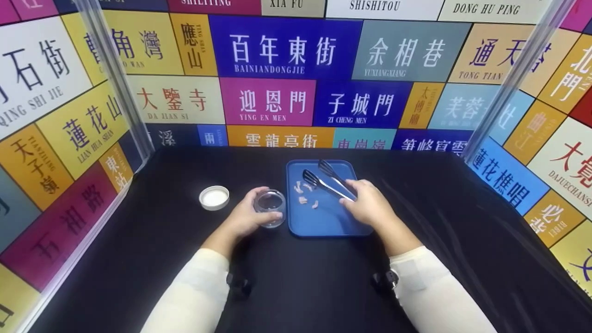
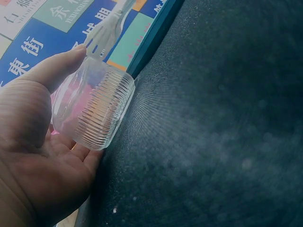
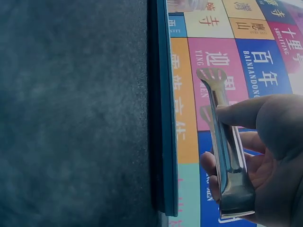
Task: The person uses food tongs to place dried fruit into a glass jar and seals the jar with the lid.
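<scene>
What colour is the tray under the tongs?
The tray is blue, clearest in the head view.

The tray (image 1: pixel 319 226) was plain blue, the small scraps (image 1: pixel 303 200) on it pale pinkish. The tongs (image 3: pixel 232 161) were silver, the jar (image 2: pixel 102 109) clear with fine ribbing, the lid (image 1: pixel 214 197) white, the tablecloth (image 1: pixel 305 286) plain black, the sleeves (image 1: pixel 189 293) cream. White, red and dark characters (image 1: pixel 297 51) patterned blue, magenta, yellow and orange wall panels (image 1: pixel 342 67).

Black-clothed table (image 1: pixel 300 277) — blue tray (image 1: pixel 330 222), glass jar (image 1: pixel 269 201), white lid (image 1: pixel 214 197).
</scene>
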The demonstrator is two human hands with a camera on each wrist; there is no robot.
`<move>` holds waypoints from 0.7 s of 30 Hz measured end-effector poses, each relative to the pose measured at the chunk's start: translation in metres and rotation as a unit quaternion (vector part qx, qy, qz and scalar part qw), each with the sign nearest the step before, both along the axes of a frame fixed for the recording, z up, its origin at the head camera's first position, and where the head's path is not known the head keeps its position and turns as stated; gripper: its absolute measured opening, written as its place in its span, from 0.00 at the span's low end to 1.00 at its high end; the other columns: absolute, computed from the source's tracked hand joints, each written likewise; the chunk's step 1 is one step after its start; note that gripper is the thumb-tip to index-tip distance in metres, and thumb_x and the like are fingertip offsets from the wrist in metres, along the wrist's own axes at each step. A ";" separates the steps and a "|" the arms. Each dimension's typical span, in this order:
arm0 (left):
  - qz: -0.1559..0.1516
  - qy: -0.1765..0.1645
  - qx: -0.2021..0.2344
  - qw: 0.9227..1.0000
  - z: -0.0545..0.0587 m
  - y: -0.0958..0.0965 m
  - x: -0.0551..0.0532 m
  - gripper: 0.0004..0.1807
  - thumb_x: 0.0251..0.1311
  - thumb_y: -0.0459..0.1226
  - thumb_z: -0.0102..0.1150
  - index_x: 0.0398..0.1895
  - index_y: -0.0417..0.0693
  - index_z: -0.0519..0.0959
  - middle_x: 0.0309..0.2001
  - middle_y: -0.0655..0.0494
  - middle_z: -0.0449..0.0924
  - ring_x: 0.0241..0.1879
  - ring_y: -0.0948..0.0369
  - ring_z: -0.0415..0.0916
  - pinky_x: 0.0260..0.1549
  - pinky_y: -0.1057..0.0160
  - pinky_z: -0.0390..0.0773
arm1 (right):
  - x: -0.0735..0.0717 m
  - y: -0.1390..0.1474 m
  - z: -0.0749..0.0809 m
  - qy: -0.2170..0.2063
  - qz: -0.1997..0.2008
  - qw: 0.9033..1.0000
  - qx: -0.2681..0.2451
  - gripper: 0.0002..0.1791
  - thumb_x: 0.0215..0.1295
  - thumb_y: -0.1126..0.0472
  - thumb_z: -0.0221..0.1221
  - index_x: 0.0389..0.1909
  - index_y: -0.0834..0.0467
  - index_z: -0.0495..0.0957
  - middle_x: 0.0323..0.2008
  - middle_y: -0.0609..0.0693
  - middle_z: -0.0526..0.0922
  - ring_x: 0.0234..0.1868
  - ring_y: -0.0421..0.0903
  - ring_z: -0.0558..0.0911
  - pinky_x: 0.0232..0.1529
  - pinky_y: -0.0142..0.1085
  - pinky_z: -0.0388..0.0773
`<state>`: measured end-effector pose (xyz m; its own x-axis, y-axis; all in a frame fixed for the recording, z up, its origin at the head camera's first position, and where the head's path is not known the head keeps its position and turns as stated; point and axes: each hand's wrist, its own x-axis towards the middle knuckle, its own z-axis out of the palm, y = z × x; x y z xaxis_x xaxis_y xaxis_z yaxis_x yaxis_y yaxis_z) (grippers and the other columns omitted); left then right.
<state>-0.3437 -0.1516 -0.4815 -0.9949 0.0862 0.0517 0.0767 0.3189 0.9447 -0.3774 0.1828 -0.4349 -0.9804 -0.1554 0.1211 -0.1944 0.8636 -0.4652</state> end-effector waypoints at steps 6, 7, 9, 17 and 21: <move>0.002 -0.001 0.000 1.000 -0.001 -0.001 0.000 0.51 0.50 0.45 0.85 0.78 0.53 0.67 0.74 0.47 0.76 0.71 0.47 0.75 0.79 0.44 0.66 | -0.003 0.002 -0.002 -0.004 -0.007 1.000 0.002 0.36 0.74 0.52 0.65 0.79 0.58 0.69 0.75 0.67 0.72 0.77 0.66 0.71 0.81 0.60 0.64; 0.002 0.000 0.000 1.000 -0.001 -0.001 0.000 0.51 0.50 0.45 0.85 0.78 0.53 0.67 0.73 0.47 0.76 0.71 0.47 0.75 0.79 0.44 0.66 | -0.003 0.002 -0.002 -0.004 -0.008 1.000 0.004 0.36 0.75 0.52 0.65 0.79 0.59 0.69 0.75 0.67 0.72 0.77 0.66 0.71 0.81 0.60 0.65; 0.002 0.001 0.002 1.000 0.000 -0.001 0.000 0.51 0.50 0.44 0.85 0.78 0.52 0.68 0.73 0.47 0.76 0.71 0.47 0.75 0.79 0.44 0.66 | -0.003 0.003 -0.003 -0.008 -0.010 1.000 0.010 0.36 0.75 0.52 0.65 0.79 0.59 0.69 0.75 0.68 0.72 0.77 0.66 0.71 0.81 0.60 0.64; -0.002 0.005 0.010 1.000 0.000 0.000 0.001 0.51 0.51 0.42 0.85 0.78 0.51 0.68 0.73 0.47 0.77 0.72 0.47 0.75 0.79 0.45 0.66 | -0.005 0.007 -0.008 -0.033 -0.011 0.999 0.031 0.34 0.76 0.55 0.64 0.78 0.63 0.69 0.75 0.70 0.72 0.78 0.67 0.70 0.80 0.61 0.64; -0.002 0.004 0.011 1.000 0.001 0.000 0.001 0.51 0.51 0.42 0.85 0.78 0.51 0.68 0.73 0.47 0.77 0.72 0.47 0.74 0.79 0.45 0.66 | -0.006 0.007 -0.009 -0.049 -0.014 0.998 0.032 0.34 0.76 0.55 0.64 0.77 0.63 0.69 0.75 0.69 0.72 0.78 0.67 0.71 0.80 0.61 0.64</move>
<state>-0.3425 -0.1514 -0.4805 -0.9942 0.0889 0.0609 0.0849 0.2984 0.9507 -0.3835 0.1899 -0.4438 -0.9912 -0.1319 0.0148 -0.1256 0.8964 -0.4251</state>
